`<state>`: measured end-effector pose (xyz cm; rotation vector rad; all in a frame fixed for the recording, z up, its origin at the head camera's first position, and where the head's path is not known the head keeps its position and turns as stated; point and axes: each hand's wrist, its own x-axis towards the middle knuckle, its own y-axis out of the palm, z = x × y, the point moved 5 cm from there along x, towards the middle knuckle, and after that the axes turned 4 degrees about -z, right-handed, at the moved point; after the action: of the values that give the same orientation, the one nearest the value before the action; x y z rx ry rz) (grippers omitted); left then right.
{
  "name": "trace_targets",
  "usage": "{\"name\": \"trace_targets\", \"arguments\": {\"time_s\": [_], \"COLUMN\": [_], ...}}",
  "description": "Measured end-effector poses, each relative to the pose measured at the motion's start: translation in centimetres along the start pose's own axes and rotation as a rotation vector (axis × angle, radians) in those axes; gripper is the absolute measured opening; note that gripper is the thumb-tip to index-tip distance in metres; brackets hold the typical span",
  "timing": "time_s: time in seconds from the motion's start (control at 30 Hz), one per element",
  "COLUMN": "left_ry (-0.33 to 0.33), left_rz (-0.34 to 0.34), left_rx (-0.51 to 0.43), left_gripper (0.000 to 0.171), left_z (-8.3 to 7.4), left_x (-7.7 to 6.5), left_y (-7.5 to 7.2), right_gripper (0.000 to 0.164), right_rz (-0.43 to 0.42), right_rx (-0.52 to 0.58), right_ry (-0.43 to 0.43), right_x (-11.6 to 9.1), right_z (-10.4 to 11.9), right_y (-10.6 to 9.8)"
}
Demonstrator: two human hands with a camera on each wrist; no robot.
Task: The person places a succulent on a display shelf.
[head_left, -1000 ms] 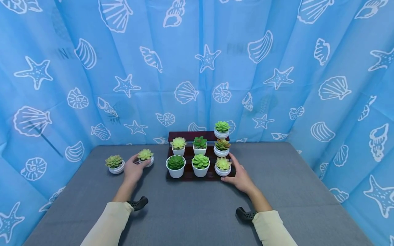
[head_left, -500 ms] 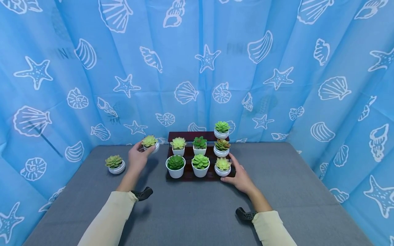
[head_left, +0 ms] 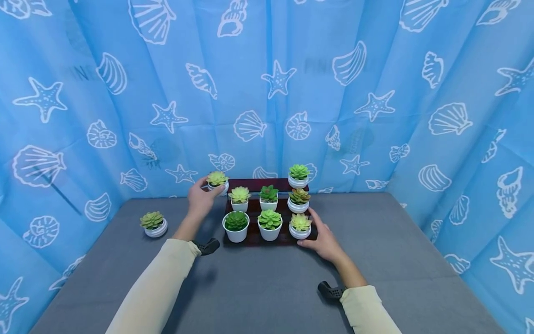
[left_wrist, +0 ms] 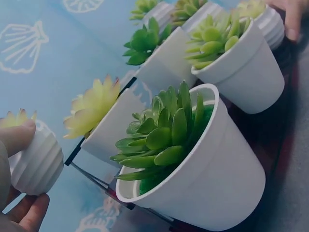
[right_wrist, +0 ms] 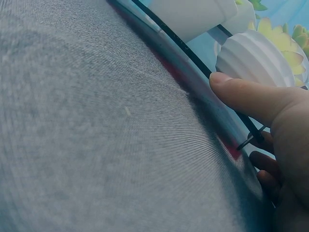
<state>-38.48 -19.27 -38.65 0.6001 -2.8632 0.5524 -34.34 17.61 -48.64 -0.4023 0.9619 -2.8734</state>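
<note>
At the left end of the top tier, my left hand pinches a small potted succulent by its white ribbed pot. In the left wrist view the thumb lies on one side of that pot and fingers on the other. The dark red three-tier shelf carries several succulents in white pots. My right hand grips the shelf's lower right corner, thumb on the front edge and fingers round the side in the right wrist view. Just above that thumb sits a ribbed pot with a yellow-green succulent.
Another potted succulent stands alone on the grey tabletop, left of the shelf. Close behind the shelf hangs a blue curtain printed with shells and starfish. Pots in the shelf's lower two rows stand close beside the left forearm's path.
My left hand has lifted the succulent off the table and carried it right and up to the shelf's top left end. The right hand has kept its grip on the shelf.
</note>
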Motion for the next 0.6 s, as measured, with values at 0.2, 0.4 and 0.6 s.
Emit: {"name": "trace_targets", "arguments": {"time_s": [0.2, 0.4, 0.6], "left_ry": [0.007, 0.009, 0.025], "left_rz": [-0.025, -0.041, -0.025], "left_rx": [0.016, 0.018, -0.014], "left_gripper": [0.066, 0.062, 0.063], "left_z": [-0.55, -0.55, -1.08], "left_x": [0.48, 0.73, 0.39], "left_y": [0.23, 0.39, 0.88], "right_gripper": [0.106, 0.106, 0.106], "right_rz": [-0.004, -0.004, -0.005], "right_rx": [0.007, -0.008, -0.011], "right_ry": [-0.010, -0.007, 0.006], "right_x": [0.08, 0.02, -0.03], "right_z": [0.17, 0.20, 0.08], "right_y": [-0.02, -0.02, 0.02]}}
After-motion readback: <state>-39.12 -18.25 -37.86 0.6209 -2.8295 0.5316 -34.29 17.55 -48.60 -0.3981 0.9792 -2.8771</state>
